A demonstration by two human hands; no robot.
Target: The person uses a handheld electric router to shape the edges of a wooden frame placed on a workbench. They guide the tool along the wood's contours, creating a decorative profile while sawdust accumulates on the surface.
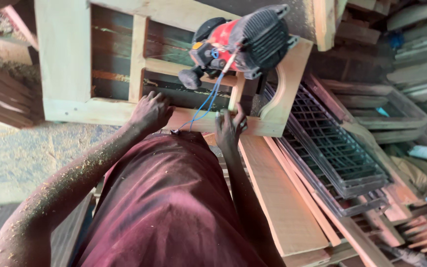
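Observation:
A pale wooden frame with rails and a curved end piece lies in front of me. My left hand rests on its near rail, fingers curled over the edge. A thin pale stick or pencil is pinched upright against the same rail by my right hand. A red and black power router sits on the frame just beyond both hands. Its blue cable hangs down between them. Sawdust covers my left forearm.
Long planks lean beside me on the right. Metal grilles are stacked next to them. More timber and frames pile up at the far right. A sawdust-covered floor lies to the left.

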